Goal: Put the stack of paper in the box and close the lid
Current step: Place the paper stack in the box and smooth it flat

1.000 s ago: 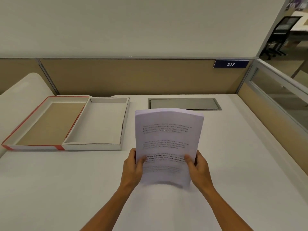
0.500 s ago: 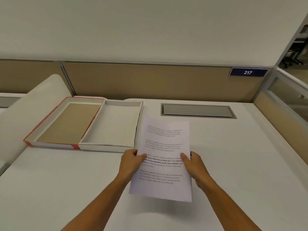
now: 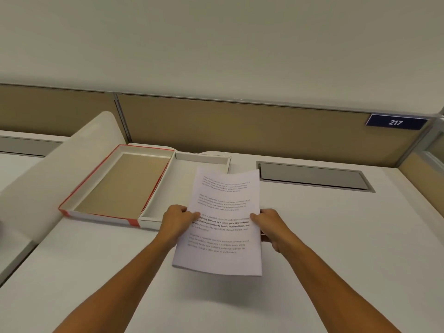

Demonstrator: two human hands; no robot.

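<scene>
Right now I have my left hand and right hand pinching the stack of paper at mid-length on its side edges. Light, floppy and slippery between sheets, I'd judge, so gripping both long edges should keep it square over the box.

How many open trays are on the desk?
2. The red-edged tray with a brown bottom lies on the left. The white tray sits right beside it, partly hidden behind the stack of paper.

Two hands, left hand and right hand, grip a printed stack of paper by its sides, held partly over the open white box. The red-edged lid lies left of the box on the desk.
</scene>
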